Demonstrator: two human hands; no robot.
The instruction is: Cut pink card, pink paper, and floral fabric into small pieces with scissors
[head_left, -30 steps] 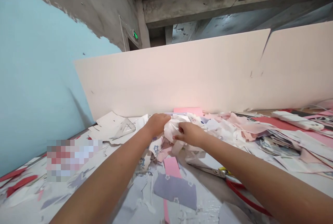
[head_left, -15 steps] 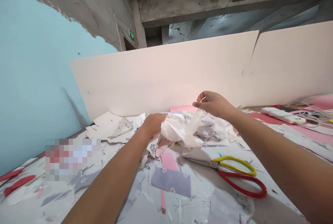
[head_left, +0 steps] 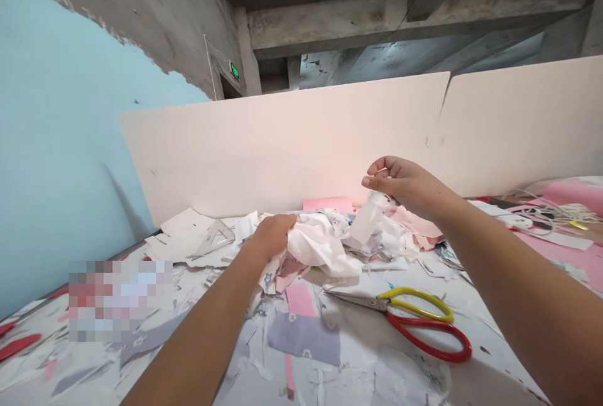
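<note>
Pinching a translucent strip (head_left: 370, 218) in our right hand (head_left: 405, 183), we hold it slanting down-left toward the white cloth (head_left: 318, 249) our left hand (head_left: 271, 236) grips.

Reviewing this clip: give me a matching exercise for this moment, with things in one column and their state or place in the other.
Things:
1. Left hand
2. Right hand
3. Scissors
4. Clear plastic set square

States and places:
A. Yellow and red handles, blades closed
B. Closed on crumpled white fabric
C. Lying on white paper scraps, left of the fabric
D. Raised above the table, fingers curled

Pairs: 1-B, 2-D, 3-A, 4-C
</note>
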